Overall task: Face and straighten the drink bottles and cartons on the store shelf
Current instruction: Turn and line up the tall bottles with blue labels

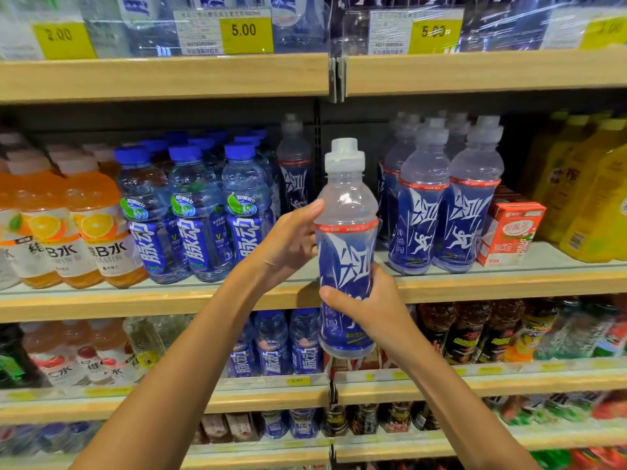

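Blue-label sports bottle [344,252] held upright in front of the middle shelf [152,300]. Left hand [288,245] wraps its shoulder; right hand [368,308] grips its lower half.

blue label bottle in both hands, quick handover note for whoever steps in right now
Left hand holds the shoulder of the clear plastic bottle with the blue label; right hand grips its lower body.
Bottle is upright, off the wooden middle shelf, label toward the camera.
Matching bottles stand faced on the right.
Left: probably set it in the front gap beside them, label out.
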Demonstrator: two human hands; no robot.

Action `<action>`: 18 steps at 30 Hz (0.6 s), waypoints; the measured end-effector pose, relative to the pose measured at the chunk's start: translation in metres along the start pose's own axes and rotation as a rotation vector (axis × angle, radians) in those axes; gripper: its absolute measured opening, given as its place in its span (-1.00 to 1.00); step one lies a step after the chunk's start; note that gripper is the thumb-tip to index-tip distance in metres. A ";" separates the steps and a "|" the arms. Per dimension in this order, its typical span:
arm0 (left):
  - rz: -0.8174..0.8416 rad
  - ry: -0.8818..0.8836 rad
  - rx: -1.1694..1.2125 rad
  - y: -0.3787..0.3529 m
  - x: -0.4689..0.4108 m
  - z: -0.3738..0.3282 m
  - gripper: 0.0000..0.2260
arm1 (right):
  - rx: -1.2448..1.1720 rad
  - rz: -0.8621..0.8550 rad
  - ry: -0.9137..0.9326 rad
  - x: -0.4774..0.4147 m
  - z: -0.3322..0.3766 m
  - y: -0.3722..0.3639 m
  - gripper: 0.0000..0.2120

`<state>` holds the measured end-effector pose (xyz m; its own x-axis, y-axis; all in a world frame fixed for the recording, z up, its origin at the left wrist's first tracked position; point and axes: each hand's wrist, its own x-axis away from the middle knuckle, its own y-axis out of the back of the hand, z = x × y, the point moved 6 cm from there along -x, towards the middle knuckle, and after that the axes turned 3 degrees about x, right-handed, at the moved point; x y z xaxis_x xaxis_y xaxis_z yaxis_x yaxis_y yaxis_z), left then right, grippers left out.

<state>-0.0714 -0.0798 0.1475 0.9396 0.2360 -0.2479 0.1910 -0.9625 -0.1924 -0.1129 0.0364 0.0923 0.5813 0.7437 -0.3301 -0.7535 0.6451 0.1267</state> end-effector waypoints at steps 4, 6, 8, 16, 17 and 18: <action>-0.325 -0.129 -0.403 0.035 0.009 0.013 -0.89 | 0.070 -0.109 0.066 -0.021 0.002 0.017 -0.68; -0.340 -0.240 -0.800 0.041 0.017 0.022 -0.92 | 0.100 -0.155 0.081 -0.033 0.000 0.025 -0.65; -0.264 -0.305 -1.179 0.040 0.023 0.035 -0.74 | 0.131 -0.196 0.088 -0.045 -0.004 0.030 -0.62; 0.102 -0.579 -1.855 0.042 0.021 0.062 -0.60 | 0.243 -0.325 0.093 -0.081 -0.027 0.042 -0.50; 0.132 -0.589 -1.867 0.044 0.021 0.066 -0.61 | 0.238 -0.335 0.093 -0.084 -0.030 0.043 -0.49; 0.154 -0.597 -1.875 0.045 0.021 0.069 -0.62 | 0.235 -0.345 0.093 -0.086 -0.033 0.044 -0.48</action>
<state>-0.0630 -0.1089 0.0686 0.8524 -0.2270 -0.4711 0.5153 0.2115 0.8305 -0.2061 -0.0047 0.0950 0.7487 0.4657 -0.4718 -0.4233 0.8835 0.2005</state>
